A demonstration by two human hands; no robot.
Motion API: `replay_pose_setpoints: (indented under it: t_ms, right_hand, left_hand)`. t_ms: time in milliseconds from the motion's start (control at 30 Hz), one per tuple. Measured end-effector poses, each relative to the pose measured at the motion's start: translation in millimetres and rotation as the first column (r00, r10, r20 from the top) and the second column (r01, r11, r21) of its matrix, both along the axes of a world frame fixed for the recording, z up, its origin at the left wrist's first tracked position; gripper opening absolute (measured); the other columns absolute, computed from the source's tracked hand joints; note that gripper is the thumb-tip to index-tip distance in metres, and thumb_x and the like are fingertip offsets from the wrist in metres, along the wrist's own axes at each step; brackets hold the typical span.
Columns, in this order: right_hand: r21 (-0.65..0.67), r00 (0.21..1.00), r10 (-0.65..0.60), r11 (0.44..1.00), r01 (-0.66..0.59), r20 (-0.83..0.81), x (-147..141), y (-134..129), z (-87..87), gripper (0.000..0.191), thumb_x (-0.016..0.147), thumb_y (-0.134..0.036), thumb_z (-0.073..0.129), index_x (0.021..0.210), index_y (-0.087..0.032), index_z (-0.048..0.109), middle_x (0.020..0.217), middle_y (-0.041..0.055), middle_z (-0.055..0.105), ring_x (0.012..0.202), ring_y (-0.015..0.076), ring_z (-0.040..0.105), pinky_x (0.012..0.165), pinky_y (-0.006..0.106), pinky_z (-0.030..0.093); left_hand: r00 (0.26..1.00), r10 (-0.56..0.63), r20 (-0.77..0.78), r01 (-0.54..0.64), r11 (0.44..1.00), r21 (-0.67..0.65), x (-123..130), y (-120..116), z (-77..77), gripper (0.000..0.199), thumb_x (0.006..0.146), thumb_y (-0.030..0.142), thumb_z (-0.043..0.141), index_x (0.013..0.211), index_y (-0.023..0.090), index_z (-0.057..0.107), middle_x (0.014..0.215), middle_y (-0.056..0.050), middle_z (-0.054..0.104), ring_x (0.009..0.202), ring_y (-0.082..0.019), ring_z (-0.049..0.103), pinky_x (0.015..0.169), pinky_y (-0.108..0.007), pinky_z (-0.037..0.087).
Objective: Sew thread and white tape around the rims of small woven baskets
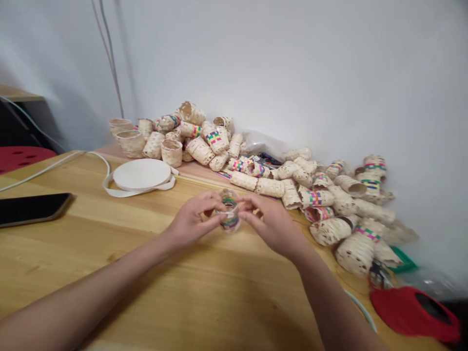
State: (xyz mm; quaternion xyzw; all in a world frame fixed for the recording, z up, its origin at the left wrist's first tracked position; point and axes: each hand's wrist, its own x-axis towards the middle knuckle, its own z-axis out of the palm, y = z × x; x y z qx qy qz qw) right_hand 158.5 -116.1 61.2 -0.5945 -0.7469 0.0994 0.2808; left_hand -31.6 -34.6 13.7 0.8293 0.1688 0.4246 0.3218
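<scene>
A small round woven basket (230,225) with green, purple and yellow bands is held above the table, its open end facing me. My left hand (193,214) is closed on its left side, thumb and fingers pinching near the rim. From the right, my right hand (268,222) pinches at the other side, the fingertips close to those of the left. A pale narrow strip (231,213) runs between the two sets of fingertips across the basket. Motion blur hides the strip's ends and exactly how each finger grips.
Many woven bamboo baskets (199,150) lie heaped along the wall, reaching down the right side. A white ribbon roll (142,174) lies left of centre on the wooden table (146,292). A phone (34,208) lies far left, a red cap (409,312) lower right.
</scene>
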Motion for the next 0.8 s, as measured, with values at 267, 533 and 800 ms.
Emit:
replay_pose_setpoints:
  t_ms: [267,533,800]
  right_hand:
    - [-0.108,0.931,-0.106,0.982,0.153,0.350,70,-25,-27.3,0.010,0.084,-0.014,0.061,0.087,-0.021,0.068,0.088,0.0025,0.069,0.083,0.0175,0.062,0.071,0.028,0.043]
    - [0.003,0.880,-0.265,0.958,0.287,0.395,68,-49,-106.7,0.018,0.087,-0.007,0.053,0.073,-0.018,0.056,0.082,0.0071,0.061,0.081,0.0211,0.053,0.072,0.032,0.042]
    - [0.068,0.953,-0.239,0.971,0.230,0.187,16,-33,-67.3,0.016,0.091,-0.011,0.047,0.078,-0.020,0.051,0.067,-0.0013,0.060,0.062,0.0146,0.056,0.056,0.024,0.041]
  left_hand:
    - [0.966,0.253,0.042,-0.252,0.967,-0.037,-3,14,-3.9,0.017,0.080,0.033,0.061,0.076,0.017,0.067,0.091,-0.004,0.062,0.066,-0.011,0.053,0.054,-0.021,0.038]
    - [0.969,0.239,0.056,-0.231,0.965,-0.127,3,11,-16.0,0.016,0.077,0.034,0.063,0.074,0.018,0.067,0.086,-0.004,0.068,0.074,-0.016,0.061,0.059,-0.024,0.043]
    - [0.986,0.126,0.110,-0.067,0.902,-0.427,9,5,-20.1,0.018,0.077,0.032,0.064,0.072,0.015,0.064,0.074,-0.002,0.063,0.068,-0.013,0.055,0.063,-0.024,0.043]
